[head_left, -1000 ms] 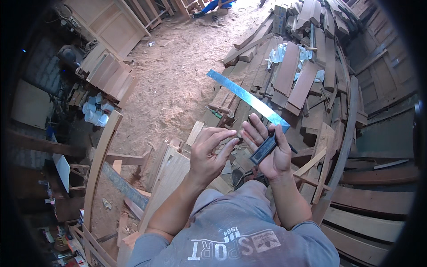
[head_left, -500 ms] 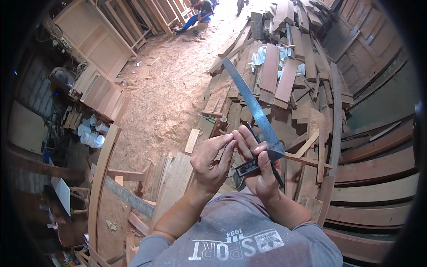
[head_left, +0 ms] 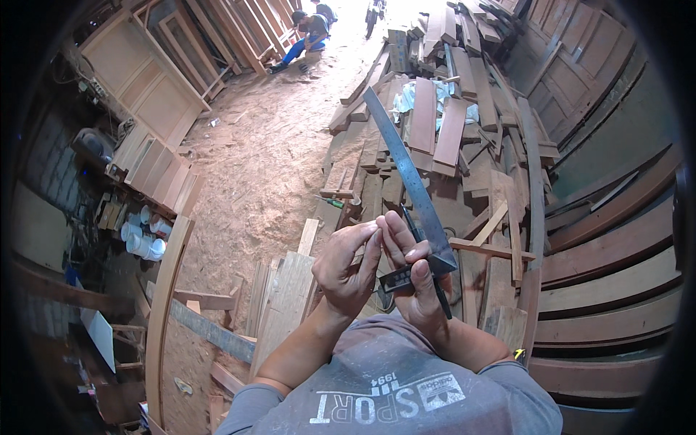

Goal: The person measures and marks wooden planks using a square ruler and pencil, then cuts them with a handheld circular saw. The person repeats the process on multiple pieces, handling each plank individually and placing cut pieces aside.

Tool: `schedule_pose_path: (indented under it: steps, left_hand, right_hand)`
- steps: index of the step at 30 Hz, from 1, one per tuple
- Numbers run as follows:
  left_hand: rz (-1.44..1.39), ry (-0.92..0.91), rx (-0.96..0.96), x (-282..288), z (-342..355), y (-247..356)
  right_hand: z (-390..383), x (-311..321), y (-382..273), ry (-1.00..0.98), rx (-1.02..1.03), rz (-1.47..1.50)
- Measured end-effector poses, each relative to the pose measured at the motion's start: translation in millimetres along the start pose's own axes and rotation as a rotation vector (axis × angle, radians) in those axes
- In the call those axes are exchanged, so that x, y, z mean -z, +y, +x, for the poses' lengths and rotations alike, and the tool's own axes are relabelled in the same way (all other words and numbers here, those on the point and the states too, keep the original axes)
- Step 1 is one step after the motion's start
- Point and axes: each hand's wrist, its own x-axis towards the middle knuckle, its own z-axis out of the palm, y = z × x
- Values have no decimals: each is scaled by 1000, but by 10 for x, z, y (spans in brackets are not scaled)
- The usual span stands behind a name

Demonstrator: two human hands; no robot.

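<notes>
My right hand (head_left: 418,283) is closed on a try square (head_left: 408,165): its dark stock lies across the palm under the thumb, and its long steel blade points up and away to the left. A dark, thin pencil-like stick (head_left: 441,299) runs through the same hand, its narrow end showing beside the blade. My left hand (head_left: 346,264) is closed in a pinch, thumb against fingertips, meeting the fingertips of my right hand. Whatever is between those fingertips, if anything, is too small to make out.
Stacked planks (head_left: 435,116) fill the right and far middle. Curved boards (head_left: 605,286) lie along the right side. A long beam (head_left: 165,304) stands at left, near white buckets (head_left: 148,245). Sawdust covers the floor (head_left: 254,159). A person (head_left: 308,40) crouches far off by door frames.
The view has shifted slightly, bringing more of the far person and a wheeled vehicle into sight. My right hand has turned the square a little; my left hand keeps its pinch.
</notes>
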Motion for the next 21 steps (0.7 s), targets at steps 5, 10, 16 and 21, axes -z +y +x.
schedule_pose_path:
  steps: [5,10,16,21]
  left_hand:
    - [-26,-32,-3,-61,-79,-27]
    - [-72,-226,243,8,-430,-148]
    - [143,-759,585,360,-976,-708]
    - [159,-999,641,462,-1334,-1035]
  right_hand:
    - [-70,72,15,16,55,-23]
    - [-229,469,-209,103,-36,-493]
    - [-978,1258,-655,357,-247,-1245]
    - [-1855,1782,-1135,502,-300,-1836]
